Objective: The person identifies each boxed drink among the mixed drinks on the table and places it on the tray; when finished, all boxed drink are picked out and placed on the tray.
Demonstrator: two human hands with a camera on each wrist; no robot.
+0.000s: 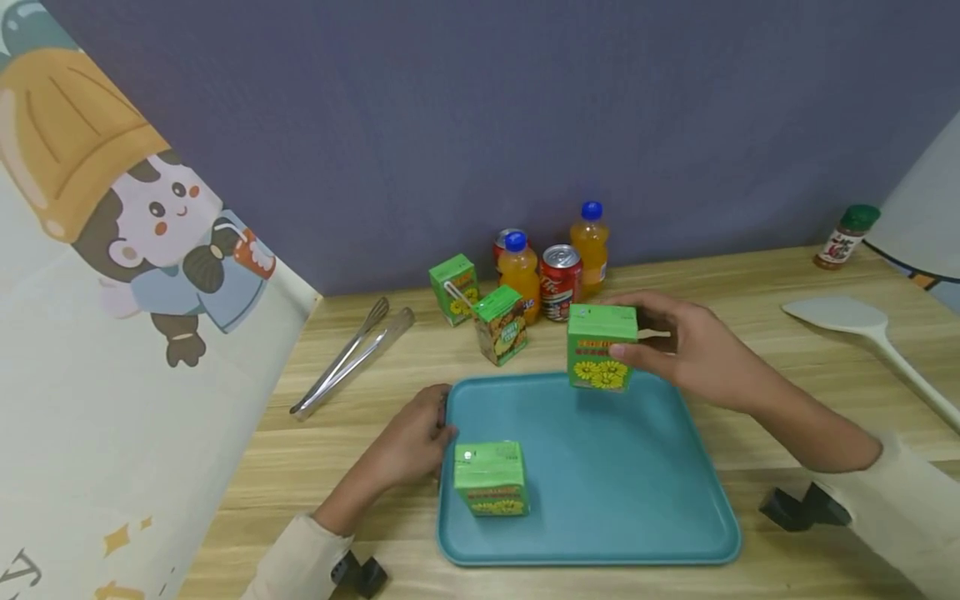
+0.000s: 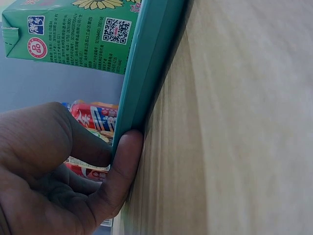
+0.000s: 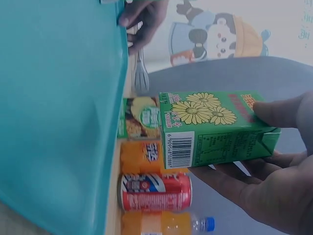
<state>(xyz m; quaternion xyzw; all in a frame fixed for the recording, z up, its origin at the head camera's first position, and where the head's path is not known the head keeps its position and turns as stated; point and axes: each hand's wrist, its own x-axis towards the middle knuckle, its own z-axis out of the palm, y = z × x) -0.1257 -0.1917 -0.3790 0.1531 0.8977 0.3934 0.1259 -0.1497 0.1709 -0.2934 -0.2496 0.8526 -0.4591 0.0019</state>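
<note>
Cartons (image 1: 592,350) number four: right hand (image 1: 697,354) holds one, tray (image 1: 607,500) one.

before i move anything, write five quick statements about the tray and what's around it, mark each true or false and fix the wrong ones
1. The right grip holds a green carton raised off the blue tray. True.
2. The left grip holds the metal tongs. False: it pinches the tray's left rim; the metal tongs lie on the table.
3. A second green carton stands on the blue tray. True.
4. Both orange bottles have green lids. False: their caps are blue.
5. In the head view, the green-topped jar stands to the right of both orange bottles. True.
</note>
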